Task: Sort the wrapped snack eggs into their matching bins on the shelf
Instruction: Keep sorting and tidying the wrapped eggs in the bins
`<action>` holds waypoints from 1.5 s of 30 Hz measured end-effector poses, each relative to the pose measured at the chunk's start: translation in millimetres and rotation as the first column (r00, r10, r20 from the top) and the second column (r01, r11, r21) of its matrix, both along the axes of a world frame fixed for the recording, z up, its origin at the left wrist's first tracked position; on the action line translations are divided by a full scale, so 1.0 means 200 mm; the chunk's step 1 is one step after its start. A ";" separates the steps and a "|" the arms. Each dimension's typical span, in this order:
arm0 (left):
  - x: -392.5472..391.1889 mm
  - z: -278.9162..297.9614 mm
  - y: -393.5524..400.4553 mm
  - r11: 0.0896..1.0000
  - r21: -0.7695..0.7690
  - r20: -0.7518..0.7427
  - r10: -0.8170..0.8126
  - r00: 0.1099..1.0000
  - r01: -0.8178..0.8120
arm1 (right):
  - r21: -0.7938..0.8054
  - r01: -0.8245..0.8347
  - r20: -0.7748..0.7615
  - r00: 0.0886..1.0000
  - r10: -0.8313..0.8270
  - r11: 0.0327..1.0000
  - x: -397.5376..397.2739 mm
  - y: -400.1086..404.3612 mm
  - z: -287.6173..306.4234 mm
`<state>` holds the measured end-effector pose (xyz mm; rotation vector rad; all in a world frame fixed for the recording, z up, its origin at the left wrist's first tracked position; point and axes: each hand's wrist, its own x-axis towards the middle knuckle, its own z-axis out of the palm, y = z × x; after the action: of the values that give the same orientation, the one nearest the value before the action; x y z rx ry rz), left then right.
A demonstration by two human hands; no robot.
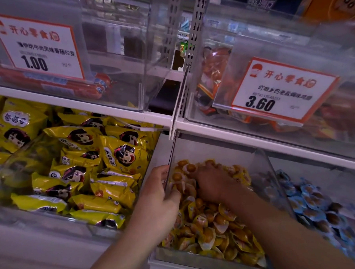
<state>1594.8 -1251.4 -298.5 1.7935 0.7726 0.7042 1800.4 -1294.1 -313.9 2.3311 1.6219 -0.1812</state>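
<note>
A clear middle bin (pixel 200 255) on the lower shelf holds several yellow-wrapped snack eggs (pixel 215 230). My left hand (pixel 161 198) grips the bin's clear left wall near its back, thumb inside against the eggs. My right hand (pixel 213 183) reaches deep into the pile at the back of the bin, palm down; its fingertips are buried among the eggs, so what it holds is hidden. To the right, another clear bin holds blue-wrapped snack eggs (pixel 316 201).
Yellow snack packets (pixel 80 159) with a cartoon face fill the bin at left. The upper shelf (pixel 233 130) carries clear bins with red sausages (pixel 83 87), orange packs (pixel 212 76) and two price cards (pixel 280 93), overhanging the lower bins.
</note>
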 end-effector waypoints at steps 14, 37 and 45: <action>0.01 0.05 -0.08 0.605 0.762 -0.254 -0.047 0.966 0.230 | 0.484 0.282 -0.515 0.857 0.009 0.828 -0.19 -0.49 0.18; 0.00 0.12 -0.04 0.939 0.291 0.236 0.116 0.965 -0.184 | 0.033 -0.040 -0.408 0.912 0.050 0.999 -0.24 -0.53 0.10; 0.00 0.13 -0.04 0.953 0.217 0.293 0.144 0.945 -0.213 | 0.228 -0.163 -0.096 0.977 0.189 0.960 -0.15 -0.19 -0.06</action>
<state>1595.4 -1259.7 -271.7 1.8058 0.6891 1.1884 1770.8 -1332.0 -325.3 2.3539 1.9886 -0.1065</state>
